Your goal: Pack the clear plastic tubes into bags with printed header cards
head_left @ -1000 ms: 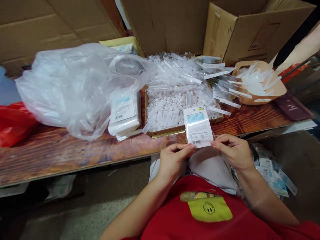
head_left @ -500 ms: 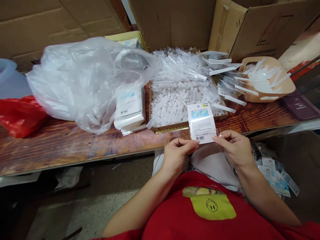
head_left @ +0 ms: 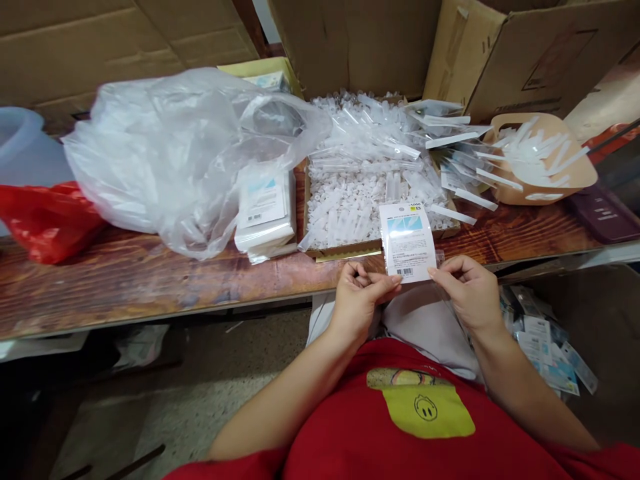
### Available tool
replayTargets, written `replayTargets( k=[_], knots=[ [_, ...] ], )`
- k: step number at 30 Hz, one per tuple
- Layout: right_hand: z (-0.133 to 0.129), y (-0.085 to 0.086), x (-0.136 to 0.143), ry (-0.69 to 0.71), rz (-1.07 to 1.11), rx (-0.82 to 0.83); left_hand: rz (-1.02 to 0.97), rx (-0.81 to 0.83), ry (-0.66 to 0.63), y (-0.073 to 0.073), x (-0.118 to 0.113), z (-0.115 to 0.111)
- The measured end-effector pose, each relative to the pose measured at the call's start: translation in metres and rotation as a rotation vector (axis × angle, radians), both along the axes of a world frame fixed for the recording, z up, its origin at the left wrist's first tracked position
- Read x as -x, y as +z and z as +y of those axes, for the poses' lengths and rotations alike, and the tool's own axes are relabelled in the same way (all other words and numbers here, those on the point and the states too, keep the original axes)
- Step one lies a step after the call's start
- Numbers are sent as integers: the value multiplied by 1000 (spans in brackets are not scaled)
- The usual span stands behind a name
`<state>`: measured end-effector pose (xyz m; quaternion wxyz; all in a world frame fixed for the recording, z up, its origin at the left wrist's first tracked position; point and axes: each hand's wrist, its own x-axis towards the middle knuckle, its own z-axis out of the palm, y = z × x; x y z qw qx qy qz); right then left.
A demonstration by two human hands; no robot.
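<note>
A white printed card (head_left: 407, 243) with a blue picture and a barcode is held upright at the table's front edge. My left hand (head_left: 363, 297) pinches its lower left corner between thumb and fingers. At the lower right corner my right hand (head_left: 470, 293) is closed on the card's edge and a bit of clear plastic film (head_left: 440, 259). Whether the film is a sleeve around the card or a separate piece, I cannot tell. Just behind the card lies a shallow cardboard tray (head_left: 345, 249) heaped with small white plastic pieces and clear tubes.
Left of the tray are a stack of similar cards in clear bags (head_left: 263, 207), a large clear plastic bag (head_left: 170, 160) and a red bag (head_left: 50, 220). Filled packets (head_left: 465, 177) and a tan basket (head_left: 575, 170) are at right. A box of packets (head_left: 600, 320) stands below.
The card and both hands keep nearly the same grip and place. The view has shifted slightly, so the table things appear a little further right and higher.
</note>
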<state>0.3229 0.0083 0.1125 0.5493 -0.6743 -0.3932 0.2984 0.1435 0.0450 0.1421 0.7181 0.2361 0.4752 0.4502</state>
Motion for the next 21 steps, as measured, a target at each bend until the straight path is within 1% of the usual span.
replayTargets(
  k=[4, 8, 10, 12, 15, 16, 18, 21],
  knots=[
    [-1, -2, 4, -4, -86, -2, 8, 11, 0, 1, -2, 1],
    [1, -4, 10, 0, -132, -104, 6, 31, 2, 2, -4, 2],
    [0, -4, 12, 13, -194, -163, 4, 36, 12, 3, -5, 2],
    [-1, -1, 13, -5, -388, -283, -4, 38, 23, 4, -7, 2],
    [-7, 4, 11, -20, -870, -523, -17, 40, 34, 5, -8, 1],
    [-9, 5, 11, -3, -1020, -572, -21, 40, 36, 6, -8, 1],
    [-11, 6, 11, 61, -1223, -596, -28, 39, 36, 6, -8, 1],
    [-9, 4, 14, 101, -1339, -578, -39, 33, 33, 5, -8, 1]
  ],
)
